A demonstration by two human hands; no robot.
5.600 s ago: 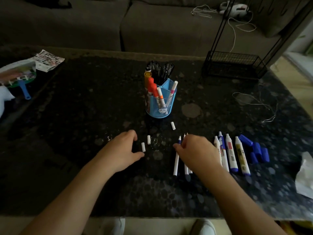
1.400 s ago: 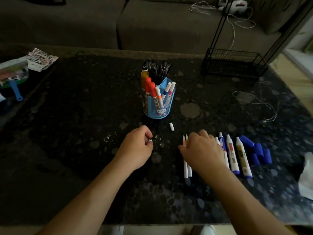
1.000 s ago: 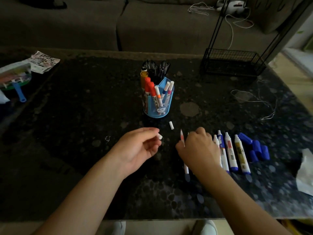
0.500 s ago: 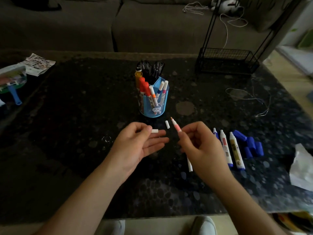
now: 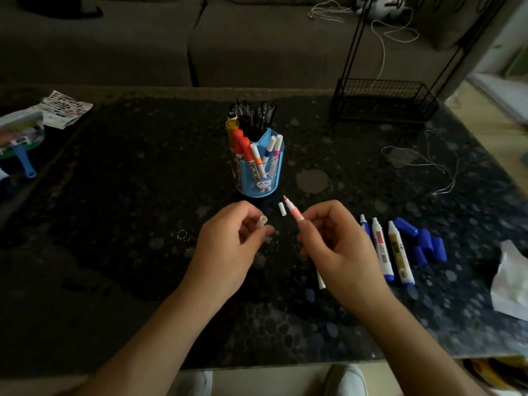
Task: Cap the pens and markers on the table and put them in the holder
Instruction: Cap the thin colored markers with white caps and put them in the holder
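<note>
Above the surface (image 5: pixel 128 195), left grip (image 5: pixel 228 247) pinches a white cap (image 5: pixel 263 221), right grip (image 5: pixel 340 247) holds an uncapped pen (image 5: pixel 294 214); next, probably align them.

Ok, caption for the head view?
Left hand pinches a small white cap, right hand grips an uncapped pink-banded white pen, near the blue plastic holder.

No text can be read; labels on the markers (image 5: pixel 382 252) are blurred.
</note>
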